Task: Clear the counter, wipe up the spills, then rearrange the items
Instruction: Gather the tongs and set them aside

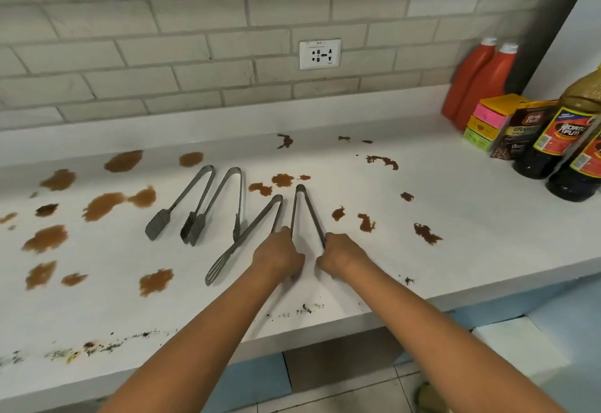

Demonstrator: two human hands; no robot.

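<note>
Several metal tongs lie on the white counter [455,217] among brown sauce spills [104,204]. Two pairs [182,204] [224,204] lie left of centre, untouched. A third pair [247,237] ends in a slotted tip at the lower left. The rightmost tongs [300,198] point their hinge away from me. My left hand [279,256] curls over the end of their left arm, where the third pair's arm also ends. My right hand [341,256] grips the end of their right arm. Both tips are hidden under my hands.
At the far right stand two red bottles [478,84], two dark sauce bottles [549,142], stacked coloured boxes [487,123] and a dark packet [517,139]. A wall socket [320,54] sits in the tiled backsplash. Dark crumbs [305,308] line the counter's front edge.
</note>
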